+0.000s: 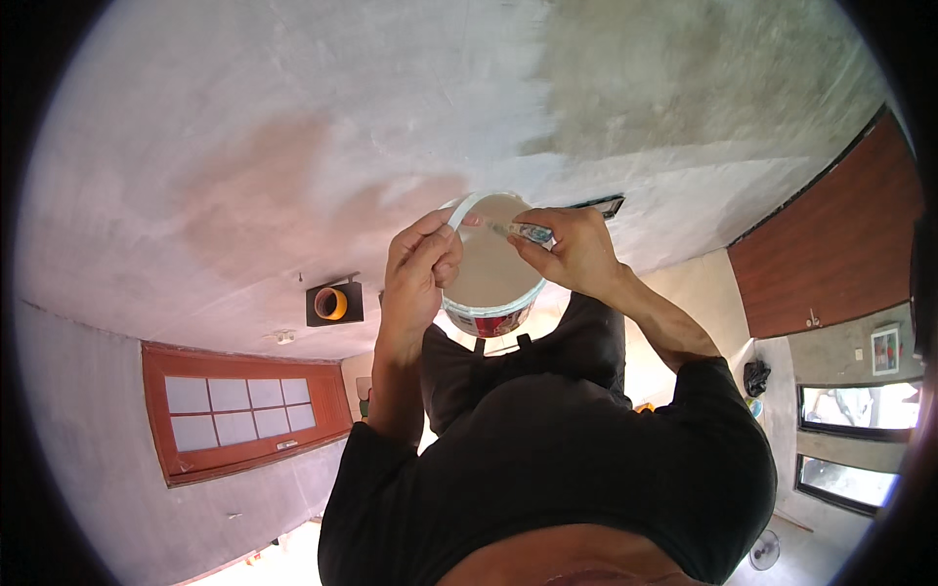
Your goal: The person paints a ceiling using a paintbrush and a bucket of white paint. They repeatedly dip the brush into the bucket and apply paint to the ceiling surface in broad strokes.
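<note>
White plastic bucket (491, 278) sits between your hands, held up in front of your black shirt (567, 459), with pale paint inside. Your left hand (418, 266) pinches its rim, fingers pressed together. Your right hand (572, 249) pinches a brush handle (523, 230) over the opening. Part of the wall (293, 117) looks coated white; the greyer patch (684, 78) looks uncoated.

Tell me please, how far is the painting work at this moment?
Done: a large part of the grey plaster surface already looks whitish. In hand: the left hand grips the rim of the round white plastic paint bucket, and the right hand holds a small paint-smeared brush handle over it. Left: the bare darker patch looks uncoated.
</note>
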### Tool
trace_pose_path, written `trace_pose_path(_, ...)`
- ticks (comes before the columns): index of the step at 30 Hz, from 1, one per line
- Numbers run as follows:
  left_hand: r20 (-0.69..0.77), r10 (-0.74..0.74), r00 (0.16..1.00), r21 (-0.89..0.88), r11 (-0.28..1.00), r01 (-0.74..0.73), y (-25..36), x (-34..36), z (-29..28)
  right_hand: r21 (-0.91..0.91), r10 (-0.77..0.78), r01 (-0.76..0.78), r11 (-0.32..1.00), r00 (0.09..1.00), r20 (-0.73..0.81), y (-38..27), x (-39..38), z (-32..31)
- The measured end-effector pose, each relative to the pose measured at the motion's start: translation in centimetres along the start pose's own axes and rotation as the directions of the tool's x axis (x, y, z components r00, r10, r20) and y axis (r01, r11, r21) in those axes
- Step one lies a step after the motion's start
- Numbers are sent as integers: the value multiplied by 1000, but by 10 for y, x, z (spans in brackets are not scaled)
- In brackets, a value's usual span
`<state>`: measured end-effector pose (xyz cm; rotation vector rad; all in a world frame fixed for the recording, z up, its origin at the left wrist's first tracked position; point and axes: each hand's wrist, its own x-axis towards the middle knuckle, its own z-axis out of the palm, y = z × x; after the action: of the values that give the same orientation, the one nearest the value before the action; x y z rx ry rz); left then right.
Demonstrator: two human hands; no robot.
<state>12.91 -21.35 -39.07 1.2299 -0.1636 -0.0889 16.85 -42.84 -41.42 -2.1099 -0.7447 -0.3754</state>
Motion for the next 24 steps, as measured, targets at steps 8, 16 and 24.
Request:
trace_pose_path(8,-3,7,1000,1,1000,-7,-2,3,0,132,64,-68,989,997,29,-3,3,-6)
trace_pose_path(16,-32,-15,999,5,1000,15,0,5,1,481,277,-370,795,927,254,2,8,-5)
trace_pose_path(24,-33,0,999,-21,1000,-1,-1,4,-1,194,160,-143,971,984,-73,8,-9,-21)
